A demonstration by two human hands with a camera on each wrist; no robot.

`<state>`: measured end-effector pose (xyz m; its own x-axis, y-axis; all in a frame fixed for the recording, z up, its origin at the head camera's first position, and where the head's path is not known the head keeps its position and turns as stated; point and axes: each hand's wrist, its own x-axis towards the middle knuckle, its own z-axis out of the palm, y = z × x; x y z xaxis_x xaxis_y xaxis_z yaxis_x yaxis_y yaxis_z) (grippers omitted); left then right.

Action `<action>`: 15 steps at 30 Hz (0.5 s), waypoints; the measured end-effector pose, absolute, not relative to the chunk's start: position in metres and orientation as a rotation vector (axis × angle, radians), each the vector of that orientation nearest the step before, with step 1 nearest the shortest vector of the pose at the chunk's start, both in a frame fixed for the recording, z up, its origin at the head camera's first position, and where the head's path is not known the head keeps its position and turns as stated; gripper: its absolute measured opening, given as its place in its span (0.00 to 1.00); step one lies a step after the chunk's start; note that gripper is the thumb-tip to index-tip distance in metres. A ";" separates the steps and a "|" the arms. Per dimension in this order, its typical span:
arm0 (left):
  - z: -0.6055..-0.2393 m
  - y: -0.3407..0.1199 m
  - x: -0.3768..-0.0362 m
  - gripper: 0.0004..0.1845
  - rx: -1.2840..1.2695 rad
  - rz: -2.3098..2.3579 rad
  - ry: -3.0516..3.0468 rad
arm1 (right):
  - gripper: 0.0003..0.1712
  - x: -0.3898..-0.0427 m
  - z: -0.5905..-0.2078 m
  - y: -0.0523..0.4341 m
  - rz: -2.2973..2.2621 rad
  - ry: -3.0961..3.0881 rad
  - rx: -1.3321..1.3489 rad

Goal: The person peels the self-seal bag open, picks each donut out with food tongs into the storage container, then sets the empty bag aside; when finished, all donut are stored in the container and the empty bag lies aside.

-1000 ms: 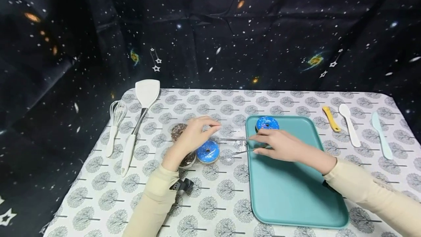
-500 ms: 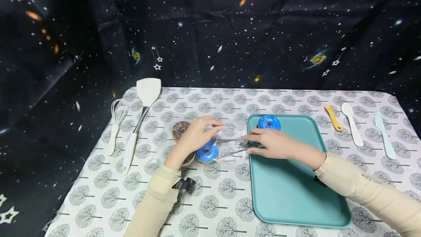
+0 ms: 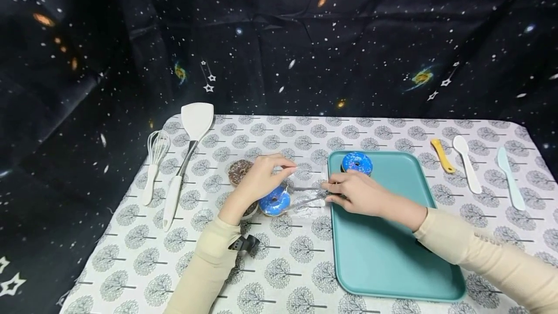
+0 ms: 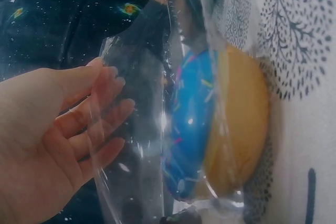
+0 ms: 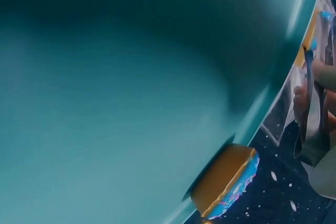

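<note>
My left hand (image 3: 260,178) pinches the edge of a clear plastic bag (image 4: 131,171). A blue-iced doughnut with sprinkles (image 4: 191,124) stands on edge in the left wrist view, seen through the plastic. My right hand (image 3: 359,193) grips metal tongs (image 3: 305,189), also at the right edge of the right wrist view. The tongs' arms reach left, spread, with their tips at the blue doughnut's right side. Two brown doughnuts, one behind (image 3: 238,171) and one in front (image 3: 251,210), are partly covered by my left hand and wrist.
A teal tray (image 3: 396,256) lies under my right forearm, with another blue doughnut (image 3: 357,162) at its far left corner. A whisk (image 3: 152,168) and a white spatula (image 3: 174,195) lie left. A yellow utensil (image 3: 442,156), white spoon (image 3: 466,164) and pale-blue knife (image 3: 510,178) lie right.
My right hand has moved the tongs left, bringing their tips from apart to the blue doughnut by the bag. My left hand has stayed nearly still.
</note>
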<state>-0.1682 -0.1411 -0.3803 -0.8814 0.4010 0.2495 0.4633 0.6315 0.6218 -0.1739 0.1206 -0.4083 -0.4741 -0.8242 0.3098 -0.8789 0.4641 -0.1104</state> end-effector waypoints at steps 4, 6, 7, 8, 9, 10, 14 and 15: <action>-0.381 -0.141 -0.169 0.10 -0.736 -1.081 -2.767 | 0.16 -0.170 -0.409 0.119 0.397 -2.434 1.482; -0.381 -0.141 -0.169 0.10 -0.740 -1.073 -2.772 | 0.15 -0.170 -0.410 0.119 0.404 -2.423 1.481; -0.381 -0.141 -0.169 0.10 -0.744 -1.068 -2.771 | 0.15 -0.170 -0.410 0.119 0.407 -2.423 1.479; -0.381 -0.141 -0.170 0.10 -0.747 -1.064 -2.772 | 0.15 -0.170 -0.410 0.119 0.409 -2.429 1.474; -0.381 -0.141 -0.170 0.10 -0.751 -1.062 -2.771 | 0.15 -0.169 -0.410 0.120 0.408 -2.438 1.466; -0.381 -0.141 -0.170 0.10 -0.754 -1.062 -2.771 | 0.16 -0.169 -0.410 0.121 0.410 -2.446 1.460; -0.381 -0.141 -0.169 0.10 -0.752 -1.080 -2.779 | 0.17 -0.168 -0.406 0.127 0.411 -2.465 1.428; -0.381 -0.142 -0.169 0.11 -0.748 -1.083 -2.783 | 0.18 -0.168 -0.405 0.130 0.414 -2.468 1.419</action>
